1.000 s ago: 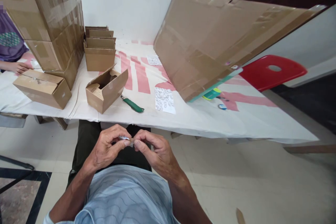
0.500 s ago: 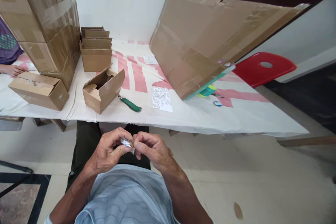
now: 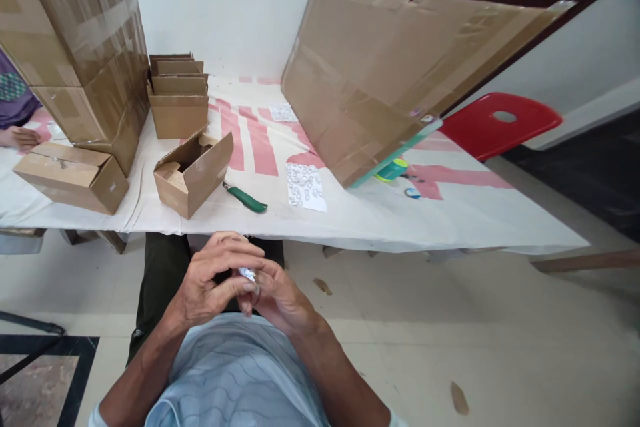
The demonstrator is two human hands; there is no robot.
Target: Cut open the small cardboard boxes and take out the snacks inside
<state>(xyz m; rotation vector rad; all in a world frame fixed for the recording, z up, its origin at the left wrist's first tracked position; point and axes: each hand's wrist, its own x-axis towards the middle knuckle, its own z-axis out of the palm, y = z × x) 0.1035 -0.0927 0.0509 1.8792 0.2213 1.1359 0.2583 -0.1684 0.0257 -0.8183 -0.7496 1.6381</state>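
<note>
Over my lap, in front of the table edge, my two hands are close together. The fingers of my left hand [image 3: 216, 273] curl over a small white-and-blue thing [image 3: 247, 273], mostly hidden by them. My right hand [image 3: 280, 293] meets it from the other side, thumb and fingers closed at its right end. What exactly the thing is I cannot make out. On the table ahead lie a green-handled knife [image 3: 245, 199] and a small open cardboard box [image 3: 193, 177].
Closed box [image 3: 75, 177], stacked large cartons [image 3: 90, 47] and a row of open boxes [image 3: 179, 117] stand left. A printed sheet [image 3: 306, 187], tape roll [image 3: 413, 193] and leaning cardboard [image 3: 380, 73] are right. Another person's hand [image 3: 23, 138] rests far left. Brown scraps [image 3: 459, 398] lie on the floor.
My right hand has shifted slightly down and left, its fingers now under and around the small thing. My left fingers have stretched over the top. A brown floor scrap shows more fully.
</note>
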